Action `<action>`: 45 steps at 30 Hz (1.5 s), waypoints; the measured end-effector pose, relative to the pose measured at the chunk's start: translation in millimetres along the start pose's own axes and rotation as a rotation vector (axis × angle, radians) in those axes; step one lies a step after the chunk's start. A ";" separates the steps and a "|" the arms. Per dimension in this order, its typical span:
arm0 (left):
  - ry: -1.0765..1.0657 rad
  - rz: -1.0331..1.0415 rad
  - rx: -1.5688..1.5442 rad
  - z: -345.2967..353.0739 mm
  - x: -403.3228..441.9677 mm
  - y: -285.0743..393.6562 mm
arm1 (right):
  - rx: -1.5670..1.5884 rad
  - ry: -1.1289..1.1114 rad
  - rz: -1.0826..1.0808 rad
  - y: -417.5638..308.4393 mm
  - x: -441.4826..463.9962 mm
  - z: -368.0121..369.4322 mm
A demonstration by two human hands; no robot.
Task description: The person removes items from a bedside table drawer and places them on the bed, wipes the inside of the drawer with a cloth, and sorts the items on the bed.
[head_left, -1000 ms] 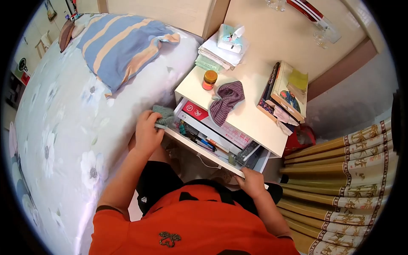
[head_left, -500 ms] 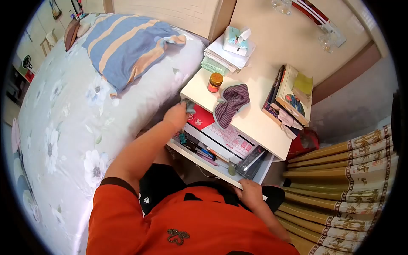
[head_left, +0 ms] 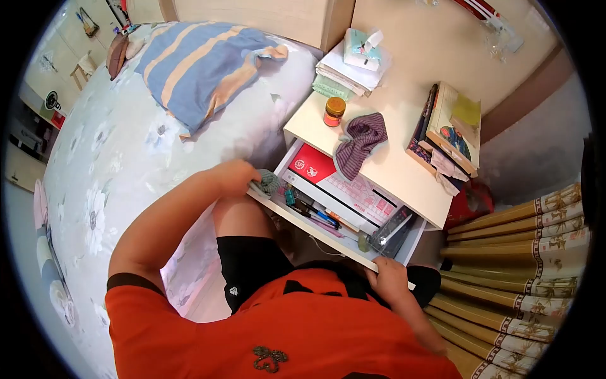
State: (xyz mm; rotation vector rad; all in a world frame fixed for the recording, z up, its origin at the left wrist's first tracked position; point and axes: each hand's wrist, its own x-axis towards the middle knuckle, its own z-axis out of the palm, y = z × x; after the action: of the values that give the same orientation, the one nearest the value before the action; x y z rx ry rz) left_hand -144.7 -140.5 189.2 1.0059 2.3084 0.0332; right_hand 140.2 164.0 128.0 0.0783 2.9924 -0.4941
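Observation:
My left hand (head_left: 235, 178) is closed on a grey-green cloth (head_left: 269, 182), bunched at the left end of the open drawer's front panel (head_left: 309, 225). Toward the right end of that panel, my right hand (head_left: 390, 278) grips the top edge with its fingers over it. Inside the drawer lie a red and white box (head_left: 314, 165), several pens (head_left: 323, 218) and a dark item in clear plastic (head_left: 392, 232). A purple striped cloth (head_left: 362, 140) hangs partly over the nightstand's front edge, close to a jar with a yellow lid (head_left: 334, 112).
On the nightstand (head_left: 404, 183) stand a tissue pack (head_left: 363, 50) on stacked papers and a pile of books (head_left: 448, 129). A bed (head_left: 95, 208) with a blue striped pillow (head_left: 196, 66) flanks it on the left. Yellow curtains (head_left: 505, 265) hang at right.
My left hand has moved with the grey-green cloth from the drawer's back left corner toward me, to the left end of the front panel. My right hand stays on the panel.

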 end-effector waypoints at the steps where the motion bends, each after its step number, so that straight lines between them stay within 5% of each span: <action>1: -0.005 0.008 -0.001 7.9 -1.4 0.9 | -0.001 -0.003 0.009 0.4 -0.9 -0.1; 3: 0.206 0.133 -0.059 32.3 -9.1 4.0 | 0.020 0.015 -0.010 -0.1 0.4 -0.6; 9: 0.393 0.366 -0.140 72.5 1.4 73.5 | 0.008 -0.006 -0.020 3.6 -1.2 1.8; 14: 0.196 0.643 -0.218 104.0 44.9 188.7 | 0.017 -0.028 0.027 4.5 -1.9 1.0; 18: 0.070 0.517 -0.407 99.1 58.6 225.1 | 0.115 -0.057 0.178 4.6 -0.9 -9.6; 20: 0.088 0.574 -0.465 98.3 61.6 217.2 | 0.697 0.066 0.228 2.7 0.3 -22.8; 23: -0.279 0.477 -1.055 84.4 60.4 212.5 | 0.897 0.119 0.255 0.5 1.0 -23.7; 26: -0.259 0.570 -1.321 55.7 48.3 209.1 | 1.117 0.284 0.191 8.4 8.5 -35.4; 28: 0.067 0.636 -1.087 38.5 53.5 193.3 | 1.230 0.486 0.238 19.9 14.3 -56.8; 29: 0.476 0.614 -0.728 37.5 65.6 183.8 | 1.071 0.568 0.214 27.4 19.2 -70.1; 31: 0.811 0.313 -0.244 19.2 79.9 167.1 | 0.689 0.670 0.179 48.9 31.3 -89.0; 34: 0.775 0.121 -0.082 9.7 109.8 144.7 | 0.376 0.631 0.125 73.3 45.7 -89.5; 36: 0.714 0.141 0.011 5.0 132.3 132.5 | 0.095 0.344 0.153 97.5 56.1 -61.6; 39: 0.603 0.223 -0.236 -11.9 169.6 123.0 | -0.004 0.276 0.154 91.8 56.6 -57.0; 41: 0.621 0.098 -0.796 -35.0 183.7 135.9 | 0.011 0.256 0.171 90.3 57.5 -60.0; 44: 0.516 0.377 -1.119 -54.3 172.3 155.8 | -0.019 0.219 0.177 91.9 62.2 -59.6; 45: 0.576 0.390 -1.005 -49.7 169.0 158.7 | -0.075 0.193 0.197 88.2 64.8 -60.5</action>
State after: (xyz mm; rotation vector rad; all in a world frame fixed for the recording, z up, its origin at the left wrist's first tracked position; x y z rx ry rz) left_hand -156.1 96.2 181.2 0.9066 2.0266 1.6302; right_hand 76.0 269.1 149.5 0.4340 3.1390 -0.3722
